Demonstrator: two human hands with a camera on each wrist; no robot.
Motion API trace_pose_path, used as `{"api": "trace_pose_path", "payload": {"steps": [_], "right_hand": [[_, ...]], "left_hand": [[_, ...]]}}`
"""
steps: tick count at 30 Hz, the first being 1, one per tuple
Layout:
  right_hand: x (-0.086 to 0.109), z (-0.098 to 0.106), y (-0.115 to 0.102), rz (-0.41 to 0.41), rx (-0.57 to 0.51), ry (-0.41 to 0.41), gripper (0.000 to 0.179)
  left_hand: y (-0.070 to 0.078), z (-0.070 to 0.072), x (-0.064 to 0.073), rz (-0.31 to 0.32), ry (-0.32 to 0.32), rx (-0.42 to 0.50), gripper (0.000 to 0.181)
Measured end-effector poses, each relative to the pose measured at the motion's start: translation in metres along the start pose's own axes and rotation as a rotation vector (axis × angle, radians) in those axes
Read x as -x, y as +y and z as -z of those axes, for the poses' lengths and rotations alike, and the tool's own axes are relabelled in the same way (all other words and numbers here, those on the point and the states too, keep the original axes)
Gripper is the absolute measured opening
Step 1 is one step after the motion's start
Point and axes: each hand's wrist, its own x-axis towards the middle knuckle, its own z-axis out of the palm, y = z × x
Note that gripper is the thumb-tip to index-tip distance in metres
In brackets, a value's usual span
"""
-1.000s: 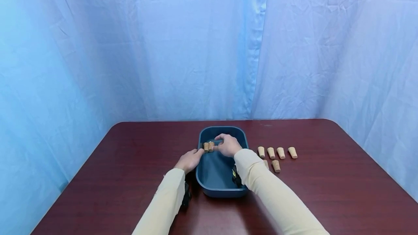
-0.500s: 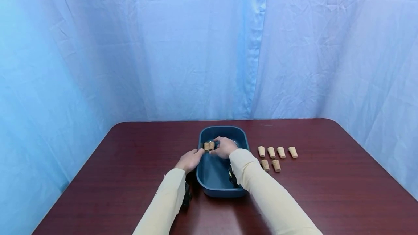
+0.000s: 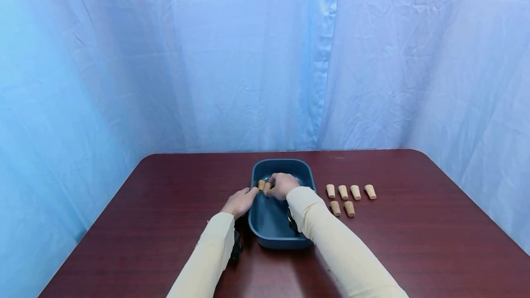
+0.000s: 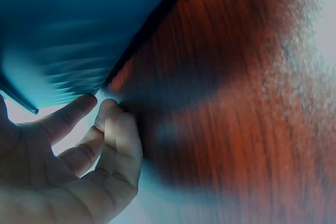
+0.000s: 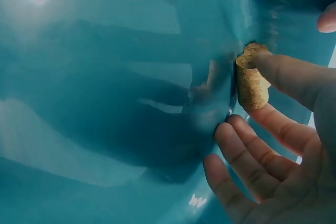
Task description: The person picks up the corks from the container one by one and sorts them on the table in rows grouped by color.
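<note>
A dark blue plastic tub (image 3: 271, 220) stands on the table. Inside it, by the left wall, a tapered cork (image 3: 261, 186) is upright beside a second cork (image 5: 253, 90), which is slightly tilted. My right hand (image 3: 283, 186) reaches into the tub and pinches that second cork between thumb and index finger; its other fingers (image 5: 244, 156) are spread near the wall. At the left rim, my left hand (image 3: 241, 203) holds the tub. Its fingers (image 4: 123, 140) lie along the outer wall, and its thumb tip (image 5: 328, 20) shows over the rim.
Right of the tub lie several corks: a back row of paler ones (image 3: 342, 192) and a front pair of darker ones (image 3: 349, 209). The dark red table (image 3: 414, 243) ends at pale blue curtains (image 3: 248, 59) behind and at both sides.
My right hand has moved a little left inside the tub and now pinches the right-hand cork, which has tilted. My left hand has stayed at the rim.
</note>
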Motion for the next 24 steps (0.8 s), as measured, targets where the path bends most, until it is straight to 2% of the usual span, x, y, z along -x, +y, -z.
{"api": "trace_pose_path", "payload": {"steps": [5,14,19,24], "right_hand": [[-0.001,-0.004,-0.002,0.003,0.054,0.019,0.037],[0.002,-0.001,-0.004,0.013,0.127,0.016,0.025],[0.0,0.0,-0.001,0.055,0.146,-0.027,0.017],[0.008,0.007,-0.002,0.075,0.131,-0.129,0.011]], "left_hand": [[-0.001,0.0,-0.002,-0.002,-0.004,-0.005,0.06],[-0.001,-0.001,-0.003,0.005,0.002,-0.008,0.06],[0.001,0.001,0.0,-0.002,-0.003,0.003,0.06],[0.0,0.001,0.0,-0.008,-0.003,0.006,0.06]]}}
